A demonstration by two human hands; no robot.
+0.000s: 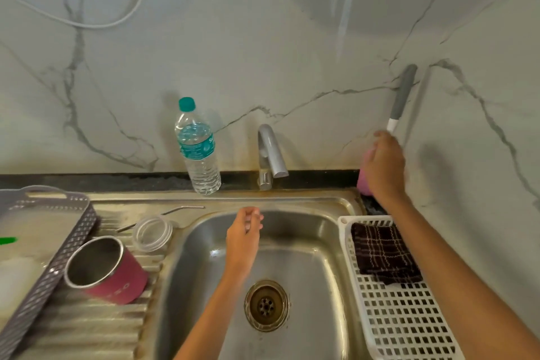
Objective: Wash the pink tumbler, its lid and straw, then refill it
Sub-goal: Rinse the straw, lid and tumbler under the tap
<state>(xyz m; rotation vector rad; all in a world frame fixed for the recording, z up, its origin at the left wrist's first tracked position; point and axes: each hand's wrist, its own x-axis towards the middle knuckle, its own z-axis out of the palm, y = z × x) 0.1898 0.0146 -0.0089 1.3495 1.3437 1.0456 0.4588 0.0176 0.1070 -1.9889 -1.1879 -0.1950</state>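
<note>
Sink (309, 272), stainless, taken as the reference for all positions.

Your left hand (244, 238) hangs over the sink's bowl, behind the drain (266, 305). Its fingers are loosely curled and it holds nothing.

Your right hand (384, 166) is at the sink's back right corner, laid over the lower part of a brush (404, 90) whose grey handle rises above it against the wall. A pink part shows at the hand's left edge. The fingers are hidden behind the hand, so you cannot tell whether they are closed on the brush.

The pink tumbler (114, 272) lies on its side on the ribbed drainboard left of the sink's bowl, mouth open. The clear lid (152, 233) rests just behind it, near the bowl's back left corner. The metal straw (175, 211) lies behind the lid.

A water bottle (198, 152) stands capped behind the sink, left of the tap (270, 152). A white basket (403, 316) sits on the sink's right side, with a dark checked cloth (382, 251) in it. A grey tray (43, 257) stands at the sink's far left.
</note>
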